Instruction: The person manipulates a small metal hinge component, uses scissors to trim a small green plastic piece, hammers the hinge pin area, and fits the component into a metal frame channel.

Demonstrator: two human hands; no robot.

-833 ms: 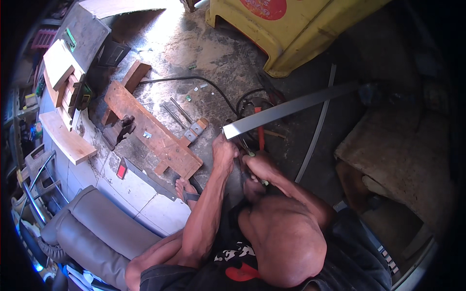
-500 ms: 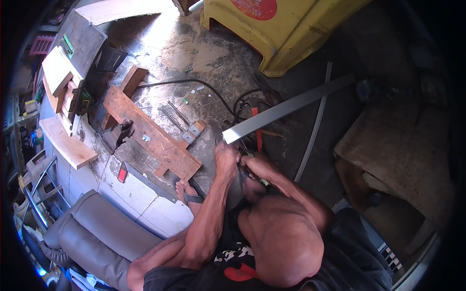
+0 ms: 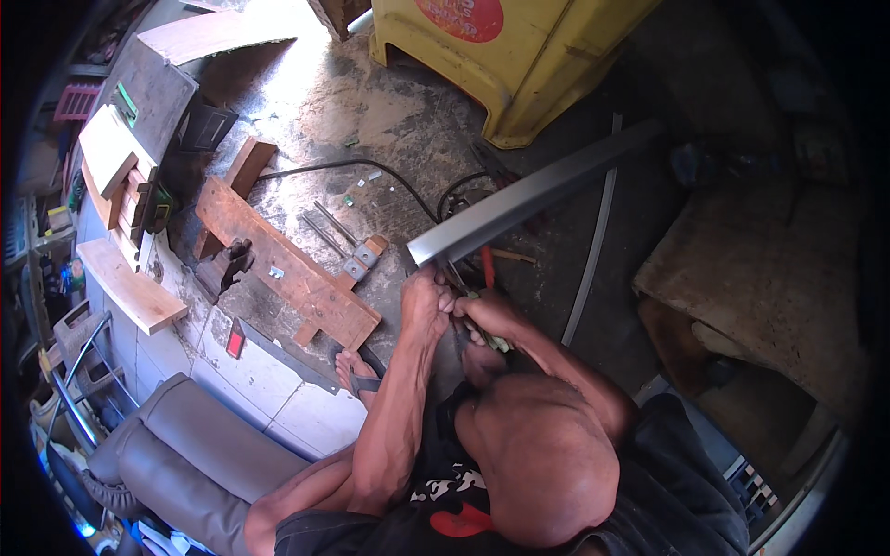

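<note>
A long silvery metal channel (image 3: pixel 528 199) slants away to the far right, its near end raised above the floor. My left hand (image 3: pixel 425 301) is closed just under that near end, gripping it. Close beside it, my right hand (image 3: pixel 489 313) is wrapped round a pliers-like hand tool with pale green handles (image 3: pixel 501 344). The tool's metal jaws point up toward the channel's underside; fingers hide most of it, and I cannot tell whether the jaws touch the metal. Below the hands is my bare bent knee (image 3: pixel 547 463).
Left of the hands lies a wooden plank (image 3: pixel 278 259) with a metal-rod clamp (image 3: pixel 357 262) beside it. A yellow plastic stool (image 3: pixel 445 56) stands at the back. A thin metal strip (image 3: pixel 593 246) and a black cable (image 3: pixel 371 164) lie on the floor. At right is a brown wooden board (image 3: pixel 742 269).
The channel's near end has shifted slightly up and left, and the bar has rolled so that more of its side shows. Both hands keep their grip with little movement.
</note>
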